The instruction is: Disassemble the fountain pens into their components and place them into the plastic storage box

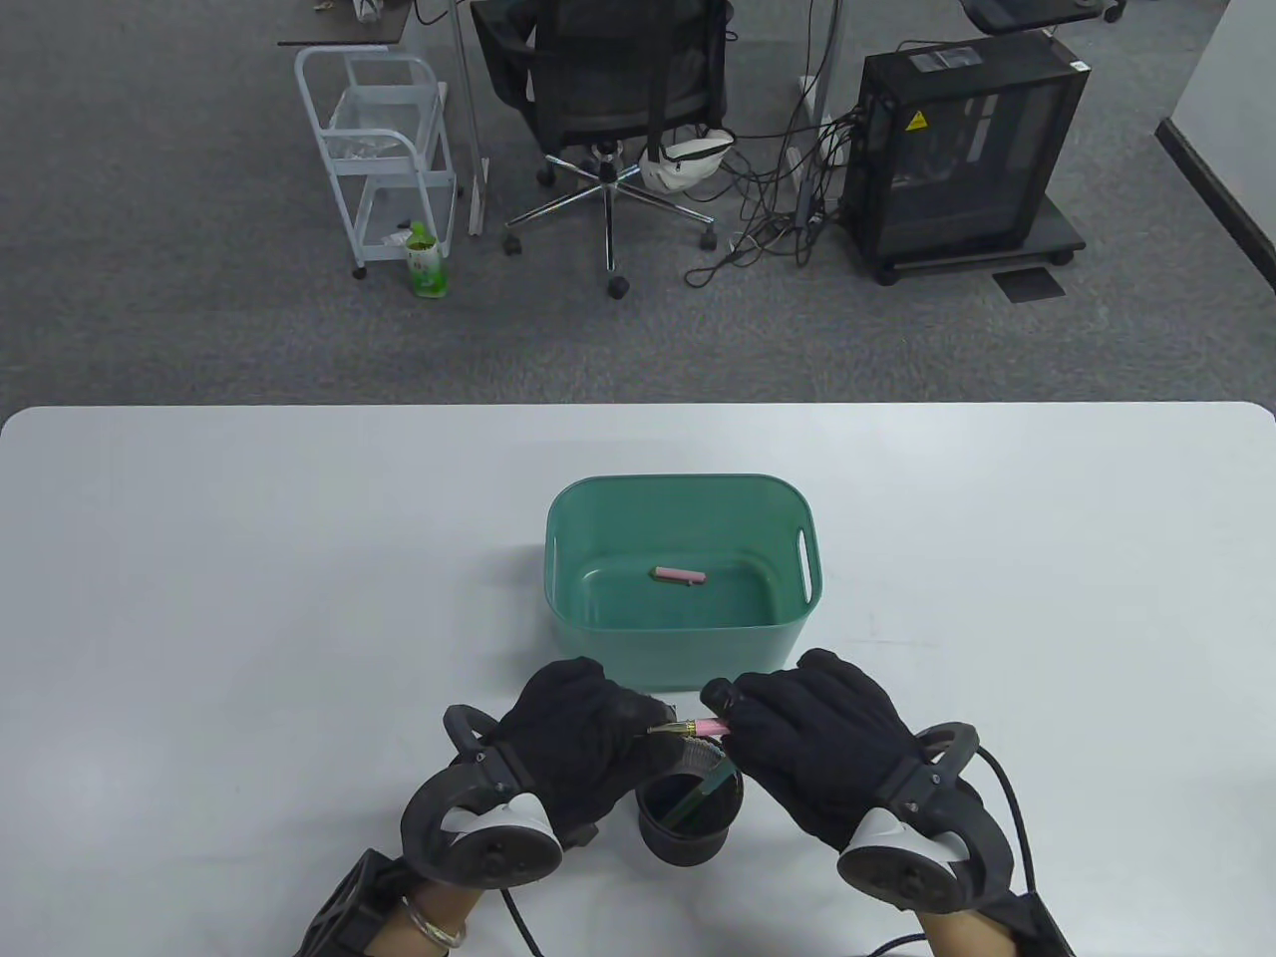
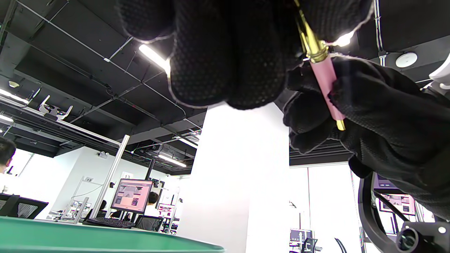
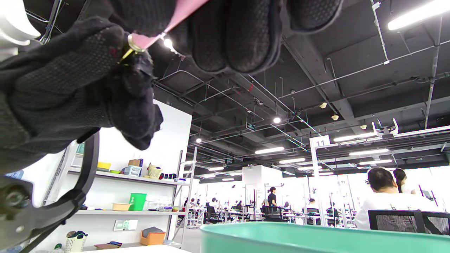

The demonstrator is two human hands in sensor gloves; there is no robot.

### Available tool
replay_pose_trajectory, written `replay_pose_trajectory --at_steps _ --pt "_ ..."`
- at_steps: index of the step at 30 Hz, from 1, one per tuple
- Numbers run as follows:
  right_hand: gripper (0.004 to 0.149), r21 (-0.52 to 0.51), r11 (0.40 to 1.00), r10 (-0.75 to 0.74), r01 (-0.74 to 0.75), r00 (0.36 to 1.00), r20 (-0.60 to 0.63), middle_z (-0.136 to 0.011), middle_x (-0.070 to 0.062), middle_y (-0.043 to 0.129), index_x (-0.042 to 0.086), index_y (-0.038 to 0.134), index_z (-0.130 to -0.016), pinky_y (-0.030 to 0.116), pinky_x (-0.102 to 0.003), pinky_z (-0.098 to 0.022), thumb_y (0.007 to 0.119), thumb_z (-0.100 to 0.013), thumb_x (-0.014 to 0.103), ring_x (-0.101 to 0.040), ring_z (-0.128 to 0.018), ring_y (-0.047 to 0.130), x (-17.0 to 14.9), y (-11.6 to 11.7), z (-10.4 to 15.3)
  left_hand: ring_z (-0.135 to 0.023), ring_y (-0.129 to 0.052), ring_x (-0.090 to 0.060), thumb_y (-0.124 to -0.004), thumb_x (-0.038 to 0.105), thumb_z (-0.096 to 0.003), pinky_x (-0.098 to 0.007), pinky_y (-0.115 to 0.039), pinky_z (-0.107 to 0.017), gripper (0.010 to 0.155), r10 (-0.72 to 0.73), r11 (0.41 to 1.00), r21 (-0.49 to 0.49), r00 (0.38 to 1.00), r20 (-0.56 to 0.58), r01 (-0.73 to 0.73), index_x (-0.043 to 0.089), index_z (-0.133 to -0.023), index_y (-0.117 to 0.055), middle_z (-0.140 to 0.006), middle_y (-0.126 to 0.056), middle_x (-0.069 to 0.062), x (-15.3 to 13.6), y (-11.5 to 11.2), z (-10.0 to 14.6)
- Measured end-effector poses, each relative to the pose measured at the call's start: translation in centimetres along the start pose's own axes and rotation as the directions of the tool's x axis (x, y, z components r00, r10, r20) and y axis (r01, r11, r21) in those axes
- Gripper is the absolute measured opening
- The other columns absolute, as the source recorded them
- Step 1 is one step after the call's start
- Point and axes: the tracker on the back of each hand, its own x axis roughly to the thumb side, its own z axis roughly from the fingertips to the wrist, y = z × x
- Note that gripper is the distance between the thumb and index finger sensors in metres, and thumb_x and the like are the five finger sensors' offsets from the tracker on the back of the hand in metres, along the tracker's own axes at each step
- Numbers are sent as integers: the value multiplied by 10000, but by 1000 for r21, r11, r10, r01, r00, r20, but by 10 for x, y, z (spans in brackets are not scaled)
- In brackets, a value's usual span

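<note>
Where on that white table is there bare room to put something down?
Wide bare stretches of the table lie to the left and right of the green box, and behind it toward the far edge. It is crowded at the near middle: the left hand and right hand hold a pink pen above a black cup, close to the box.

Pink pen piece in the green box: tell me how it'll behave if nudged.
The small pink cylindrical pen piece lies on its side in the green plastic storage box, so it would probably roll. It looks small and slim, likely light. It appears stiff.
</note>
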Motion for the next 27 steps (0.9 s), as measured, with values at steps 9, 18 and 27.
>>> replay_pose_trajectory --at_steps 9,18,27 --pt "439 1 1000 -3 3 1000 2 -881 43 869 317 804 -967 651 -464 -722 706 -563 458 -147 -745 894 1 0 0 -458 -1046 -195 -612 521 -651 -457 -756 -622 511 5 1000 14 1000 -1 -5 127 -699 -934 -532 -1085 -8 -1 0 0" --pt "439 -1 1000 1 -1 1000 -1 -880 44 870 317 805 -966 650 -465 -723 706 -563 459 -145 -744 895 0 0 0 -610 -1007 -233 -597 585 -639 -492 -703 -679 584 3 1000 -9 1000 -8 -3 114 -857 -864 -700 -1043 -44 -2 0 1" --pt "441 -2 1000 6 -6 1000 -5 -880 45 870 316 804 -967 652 -465 -721 706 -562 460 -145 -742 896 -1 -1 0 -878 -862 -253 -709 559 -632 -524 -577 -794 604 -19 1000 -21 1000 3 19 144 -1062 -619 -991 -857 -63 1 0 1"
